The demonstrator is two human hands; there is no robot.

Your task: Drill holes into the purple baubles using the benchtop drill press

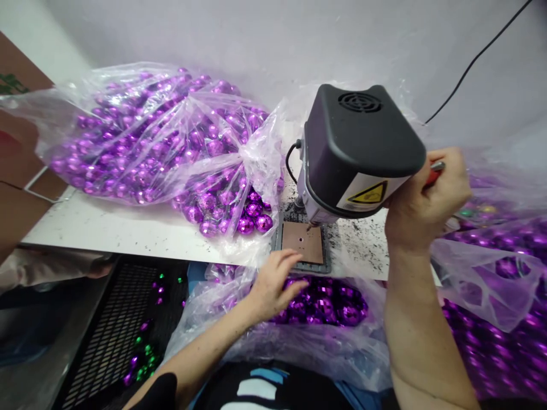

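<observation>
My right hand (427, 205) is wrapped round the red lever (433, 175) on the side of a small bench drill press (363, 148) with a black cover and a yellow warning label. Under its head, a square brown plate (301, 242) with a small dark hole lies on the machine's grey base (316, 266). My left hand (271, 285) is open, fingers apart, at the near edge of that base. No ball shows in its fingers. Below it, a clear plastic bag (222, 336) of shiny purple faceted balls (325, 304) lies across my lap.
A large tied bag of purple balls (141, 136) fills the left of the white table (106, 225). More bagged balls (496, 341) lie at right. Dark shavings (363, 245) surround the base. A black crate (106, 324) holds small green and purple balls. Another person's hand (99, 267) is beside it.
</observation>
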